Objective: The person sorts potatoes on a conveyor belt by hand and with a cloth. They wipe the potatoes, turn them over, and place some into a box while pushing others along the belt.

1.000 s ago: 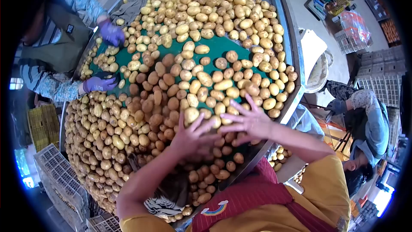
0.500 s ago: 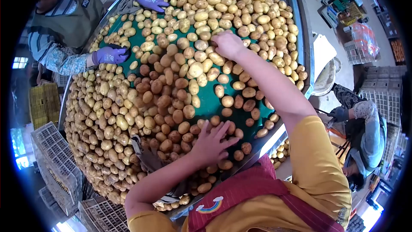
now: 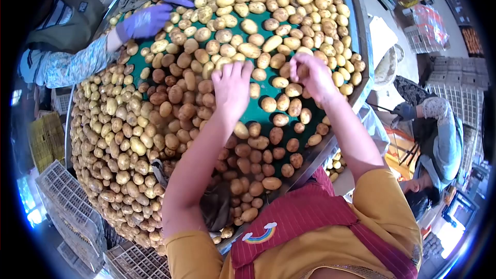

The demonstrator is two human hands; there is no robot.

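Potatoes [image 3: 249, 50] lie spread over a green sorting surface [image 3: 256, 111]. My left hand [image 3: 231, 89] reaches forward over them, palm down with its fingers stretched out, touching potatoes near its fingertips. To its right, my right hand [image 3: 314, 77] is curled among potatoes by the right side of the surface. Its fingers hide whatever may be inside them. Between my hands lie a few loose potatoes and bare patches of green.
A co-worker's purple-gloved hands [image 3: 144, 22] are over the potatoes at the far left. A metal edge [image 3: 356, 36] bounds the right side. Plastic crates [image 3: 67, 191] stand at lower left. Another person [image 3: 439, 144] is at the right.
My left hand has moved up and forward across the potatoes. My right hand has drawn back to the right. The co-worker's nearer gloved hand has moved up towards the other.
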